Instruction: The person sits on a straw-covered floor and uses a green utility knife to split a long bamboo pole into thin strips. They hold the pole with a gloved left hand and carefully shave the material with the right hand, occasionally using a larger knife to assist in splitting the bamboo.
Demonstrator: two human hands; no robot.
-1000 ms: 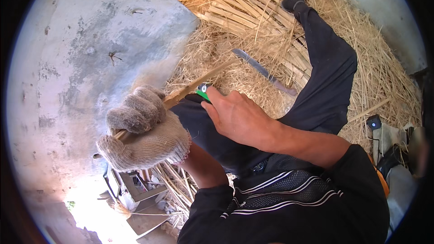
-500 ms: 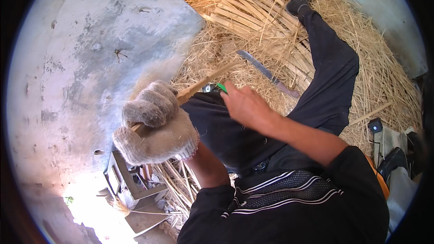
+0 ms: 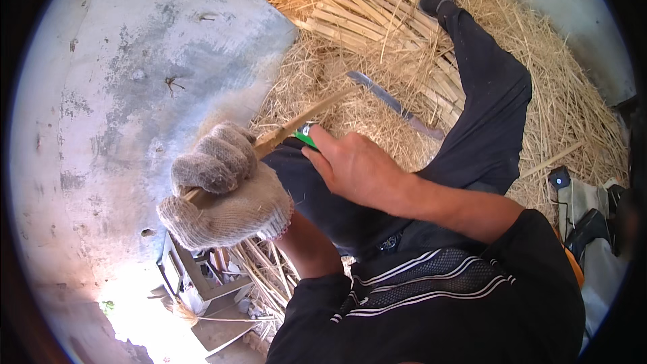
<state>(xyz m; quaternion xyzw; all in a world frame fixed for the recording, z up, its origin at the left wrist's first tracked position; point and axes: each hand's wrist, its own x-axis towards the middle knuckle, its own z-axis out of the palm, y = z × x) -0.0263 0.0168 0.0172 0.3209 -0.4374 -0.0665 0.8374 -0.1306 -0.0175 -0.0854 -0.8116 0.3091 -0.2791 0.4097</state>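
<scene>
1. Compared with half a second earlier, the gloved left hand (image 3: 226,195) sits slightly nearer the person's chest, and the bare right hand (image 3: 357,168) has come a little closer to it along the stick; the thigh beneath them has hardly shifted.
2. The left hand, in a knitted work glove, is curled tight into a fist around the near end of a thin bamboo strip (image 3: 296,128).
3. The strip's long axis runs from the glove, low on the person's left, up and away to the right; its free tip points toward the straw pile (image 3: 377,40) ahead.
4. The right hand's fingers are closed around a small green-handled tool (image 3: 306,136), probably a knife, though the blade is too hidden to tell; it meets the strip just past the glove.
5. The strip lies over the person's dark trouser leg (image 3: 485,94), which stretches out across the straw.
6. Beyond the strip's tip, a long machete-like blade (image 3: 394,104) lies flat on the straw, well apart from both hands.
7. Left of the glove spreads a grey concrete floor (image 3: 135,81); below the glove stands a low wooden stool (image 3: 195,273).
</scene>
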